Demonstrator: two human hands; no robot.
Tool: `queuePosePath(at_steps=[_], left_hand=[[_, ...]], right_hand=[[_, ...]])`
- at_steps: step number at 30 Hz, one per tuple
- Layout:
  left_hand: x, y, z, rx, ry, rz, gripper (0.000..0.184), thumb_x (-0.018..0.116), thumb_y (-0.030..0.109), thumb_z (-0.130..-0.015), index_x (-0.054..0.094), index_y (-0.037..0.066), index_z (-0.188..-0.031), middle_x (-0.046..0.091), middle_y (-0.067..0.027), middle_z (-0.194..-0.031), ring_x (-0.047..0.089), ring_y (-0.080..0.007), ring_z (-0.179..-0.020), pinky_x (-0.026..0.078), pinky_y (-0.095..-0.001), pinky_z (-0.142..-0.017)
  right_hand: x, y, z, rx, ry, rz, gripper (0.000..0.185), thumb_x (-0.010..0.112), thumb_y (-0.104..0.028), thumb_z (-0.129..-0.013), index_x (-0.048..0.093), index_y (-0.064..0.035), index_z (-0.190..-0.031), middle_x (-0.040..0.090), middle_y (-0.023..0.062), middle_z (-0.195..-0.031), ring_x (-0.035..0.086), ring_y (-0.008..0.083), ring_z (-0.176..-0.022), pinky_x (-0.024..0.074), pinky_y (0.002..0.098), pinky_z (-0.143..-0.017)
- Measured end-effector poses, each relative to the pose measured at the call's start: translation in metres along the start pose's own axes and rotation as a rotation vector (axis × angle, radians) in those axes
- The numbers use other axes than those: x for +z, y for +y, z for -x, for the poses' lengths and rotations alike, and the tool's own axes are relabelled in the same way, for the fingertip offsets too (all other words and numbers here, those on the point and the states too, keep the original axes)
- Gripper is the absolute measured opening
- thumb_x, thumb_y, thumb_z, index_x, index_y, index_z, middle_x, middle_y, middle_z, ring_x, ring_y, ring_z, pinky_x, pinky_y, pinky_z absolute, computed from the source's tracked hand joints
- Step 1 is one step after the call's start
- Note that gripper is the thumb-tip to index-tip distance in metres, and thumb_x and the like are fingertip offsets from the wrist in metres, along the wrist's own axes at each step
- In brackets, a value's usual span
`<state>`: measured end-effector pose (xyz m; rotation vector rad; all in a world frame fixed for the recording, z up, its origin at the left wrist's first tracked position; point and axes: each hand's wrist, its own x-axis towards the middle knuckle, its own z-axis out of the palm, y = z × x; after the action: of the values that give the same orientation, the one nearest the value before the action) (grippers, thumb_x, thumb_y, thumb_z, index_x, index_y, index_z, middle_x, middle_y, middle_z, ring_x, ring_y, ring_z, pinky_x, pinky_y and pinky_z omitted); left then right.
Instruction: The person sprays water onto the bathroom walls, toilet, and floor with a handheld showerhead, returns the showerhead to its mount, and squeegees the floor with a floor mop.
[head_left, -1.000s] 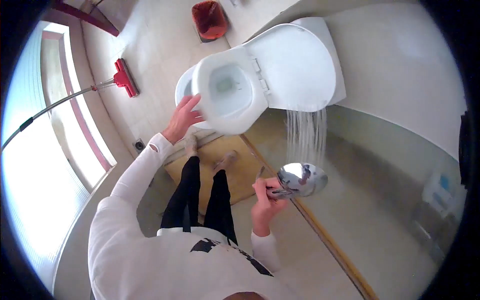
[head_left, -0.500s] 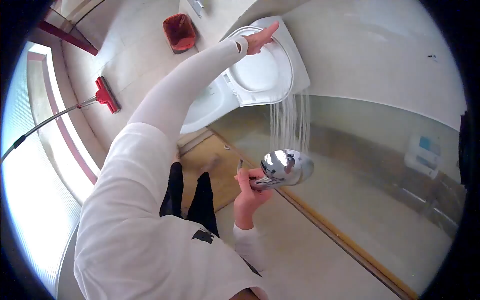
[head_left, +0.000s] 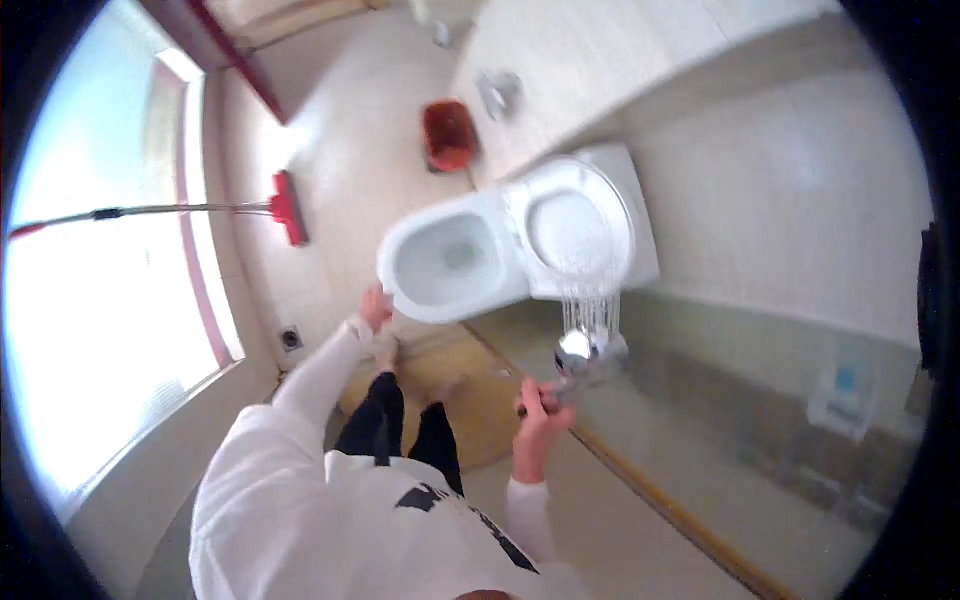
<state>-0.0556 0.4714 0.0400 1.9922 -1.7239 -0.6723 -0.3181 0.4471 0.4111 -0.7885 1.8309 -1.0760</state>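
Toilet seat (head_left: 612, 232) is up now: a second ago it was partway over the bowl (head_left: 388, 262), left hand at it; half a second ago that arm was stretched across to the raised seat, and now the left hand (head_left: 377, 307) is back down by the bowl's front rim. From where I stand I can't tell if the fingers touch the rim; blurred, nothing seen in them, grip unclear. Right hand (head_left: 545, 408) is closed round the handle of the chrome shower head (head_left: 582, 350), water running, thin jets (head_left: 590, 312) reaching the lower edge of the seat and lid (head_left: 565, 225). Earlier the jets ran past the lid's edge. So, as I judge it, the seat's underside and the bowl's inside are both bare to the spray, with the water on the seat side rather than in the bowl. Toilet (head_left: 514, 275) sits in front of the person, bowl on the left, lid and seat leaning back on the right. Shower head is well apart from the left hand. Red bin (head_left: 449, 135) on the floor beyond the toilet, red mop (head_left: 288, 208) off to the left, floor drain (head_left: 290, 338) near the wall.
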Motion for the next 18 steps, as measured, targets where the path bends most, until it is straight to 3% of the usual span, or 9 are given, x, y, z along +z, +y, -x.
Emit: queuePosePath(at_steps=[1,2,3,4,6,8,9,11,18], left_hand=[[0.043,-0.052,0.053,-0.357,0.012,0.591,0.069,0.065,0.008,-0.061,0.032,0.007,-0.122,0.052,-0.0133,-0.098,0.044,-0.0311,-0.094,0.041,-0.0397,-0.075],[-0.031,-0.011,0.082,-0.338,-0.185,0.208,0.057,0.064,0.015,-0.062,0.041,0.008,-0.114,0.052,-0.0104,-0.096,0.045,-0.0299,-0.091,0.042,-0.039,-0.075],[-0.043,-0.016,0.11,-0.192,-0.37,-0.38,0.042,0.061,0.022,-0.067,0.047,0.008,-0.104,0.052,-0.0072,-0.091,0.046,-0.0245,-0.088,0.043,-0.0362,-0.071],[-0.054,-0.02,0.135,-0.223,-0.326,-0.393,0.042,0.061,0.022,-0.067,0.047,0.008,-0.104,0.052,-0.0072,-0.091,0.046,-0.0245,-0.088,0.043,-0.0362,-0.071],[-0.072,-0.016,0.188,-0.911,-0.107,0.18,0.027,0.051,0.023,-0.072,0.052,0.007,-0.094,0.055,-0.0088,-0.085,0.051,-0.0253,-0.081,0.044,-0.0368,-0.069],[-0.08,-0.019,0.218,-1.486,0.141,0.856,0.024,0.042,0.023,-0.078,0.058,0.007,-0.084,0.058,-0.0104,-0.079,0.056,-0.0262,-0.075,0.044,-0.0374,-0.068],[-0.082,-0.019,0.232,-1.582,0.234,1.007,0.023,0.042,0.023,-0.078,0.057,0.007,-0.086,0.057,-0.0103,-0.079,0.055,-0.026,-0.073,0.044,-0.0375,-0.066],[-0.087,-0.021,0.248,-1.606,0.317,1.118,0.022,0.043,0.022,-0.077,0.054,0.007,-0.09,0.056,-0.01,-0.079,0.053,-0.0254,-0.068,0.043,-0.0377,-0.061],[-0.109,0.013,0.21,-1.388,0.393,1.377,0.027,0.045,0.017,-0.076,0.047,0.009,-0.102,0.054,-0.0089,-0.078,0.048,-0.0235,-0.051,0.041,-0.0383,-0.045]], right_hand=[[-0.003,0.005,0.003,0.031,-0.018,0.013,0.02,0.063,-0.008,-0.07,0.045,-0.0066,-0.062,0.045,0.0,-0.051,0.042,0.0071,-0.045,0.0292,0.0211,-0.042],[-0.006,0.015,0.003,0.035,-0.047,0.052,0.019,0.062,-0.008,-0.07,0.045,-0.006,-0.062,0.046,0.0003,-0.051,0.042,0.0074,-0.044,0.0291,0.0212,-0.042],[-0.01,0.024,0.005,0.039,-0.07,0.094,0.018,0.062,-0.009,-0.07,0.046,-0.0055,-0.062,0.047,0.0006,-0.05,0.042,0.0077,-0.043,0.029,0.0213,-0.042],[-0.014,0.029,0.007,0.016,-0.119,0.152,0.017,0.062,-0.009,-0.07,0.047,-0.0049,-0.063,0.048,0.001,-0.051,0.043,0.008,-0.043,0.0302,0.0212,-0.041],[-0.024,0.024,0.011,-0.036,-0.199,0.197,0.016,0.062,-0.009,-0.07,0.048,-0.0043,-0.063,0.049,0.0014,-0.051,0.043,0.0083,-0.042,0.0313,0.0211,-0.041],[-0.025,0.023,0.019,-0.134,-0.493,0.174,0.014,0.062,-0.009,-0.07,0.05,-0.0029,-0.064,0.052,0.0024,-0.053,0.047,0.0093,-0.045,0.0369,0.0224,-0.043],[-0.021,0.028,0.017,-0.15,-0.515,0.173,0.014,0.062,-0.009,-0.07,0.05,-0.0029,-0.064,0.052,0.0024,-0.053,0.047,0.0093,-0.045,0.0369,0.0224,-0.043],[-0.014,0.041,0.013,-0.434,-0.732,0.186,0.012,0.062,-0.007,-0.069,0.052,-0.0023,-0.064,0.052,0.0029,-0.053,0.05,0.0104,-0.047,0.0409,0.0236,-0.045],[0.047,-0.016,0.03,-0.492,-0.801,-0.126,0.011,0.062,-0.002,-0.068,0.052,-0.0009,-0.064,0.052,0.0041,-0.054,0.05,0.0115,-0.046,0.0405,0.0227,-0.044]])
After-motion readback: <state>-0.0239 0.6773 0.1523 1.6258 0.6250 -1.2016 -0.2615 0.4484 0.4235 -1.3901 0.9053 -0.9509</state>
